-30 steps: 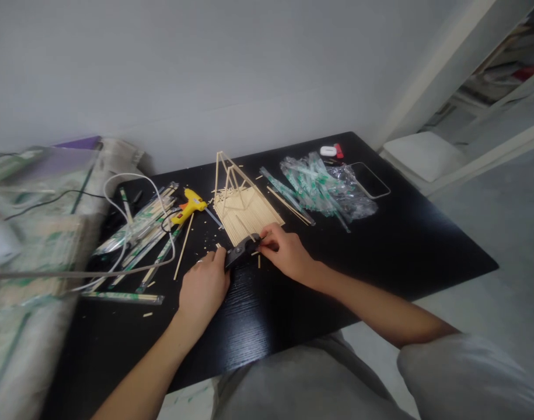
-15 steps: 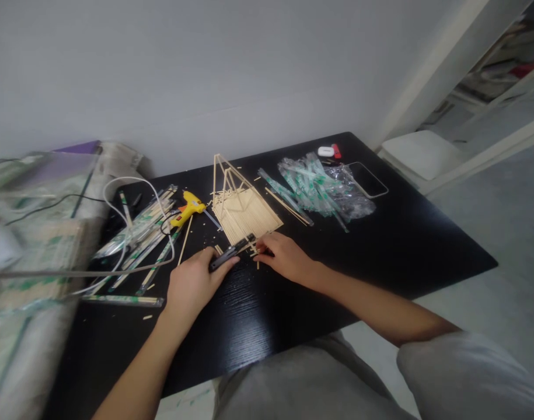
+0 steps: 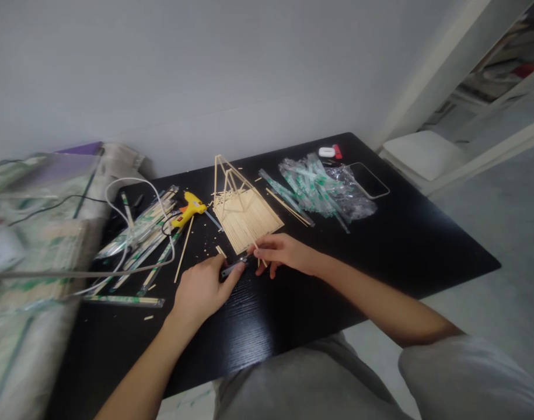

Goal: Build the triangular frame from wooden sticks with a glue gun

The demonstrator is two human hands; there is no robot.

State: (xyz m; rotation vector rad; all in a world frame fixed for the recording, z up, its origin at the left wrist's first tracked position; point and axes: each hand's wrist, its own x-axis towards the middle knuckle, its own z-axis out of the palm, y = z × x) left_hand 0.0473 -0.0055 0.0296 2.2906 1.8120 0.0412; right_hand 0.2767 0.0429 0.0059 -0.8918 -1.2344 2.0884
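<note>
My left hand [image 3: 202,287] is closed around a small dark hand tool with a metallic end [image 3: 229,270]; its exact kind is hard to make out. In my right hand [image 3: 284,255], a short thin wooden stick [image 3: 260,254] is pinched between thumb and fingers, near the tool's tip. Just beyond both hands lies a flat panel of side-by-side wooden sticks [image 3: 244,224]. A triangular frame of sticks [image 3: 226,179] rises from its far side.
A yellow glue gun [image 3: 189,209] lies left of the panel, by wrapped chopsticks [image 3: 155,224] and a white cable [image 3: 173,245]. To the right are crumpled plastic wrappers [image 3: 313,186], a phone [image 3: 369,181] and a white case [image 3: 327,152]. Small offcuts dot the black table [image 3: 302,326].
The tool has turned and come lower, nearer me, off the panel's front edge. My right hand now shows a short stick in its pinch. Panel and glue gun stay put.
</note>
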